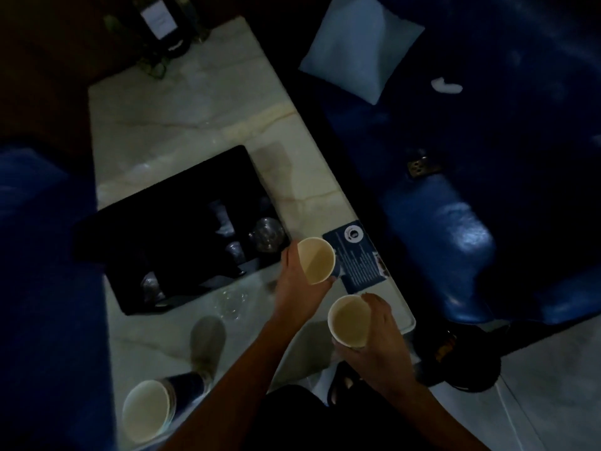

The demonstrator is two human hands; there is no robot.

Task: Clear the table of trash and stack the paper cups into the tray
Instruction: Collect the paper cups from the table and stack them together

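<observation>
My left hand (pixel 294 281) grips a paper cup (pixel 316 260) by its side, just right of the black tray (pixel 169 203). Near the table's right edge, my right hand (pixel 377 346) holds a second paper cup (pixel 348 321) upright. Both cups look empty, with pale insides. A stack of paper cups (pixel 149 408) with a dark blue outside lies at the table's near left corner. The tray holds crumpled clear plastic (pixel 266 234) and other dim shapes that I cannot make out.
The pale marble table (pixel 195 118) runs away from me. A blue printed card (pixel 357 255) lies at its right edge. Clear glass or plastic (pixel 231 301) sits in front of the tray. Blue sofas flank the table, one with a light cushion (pixel 357 47).
</observation>
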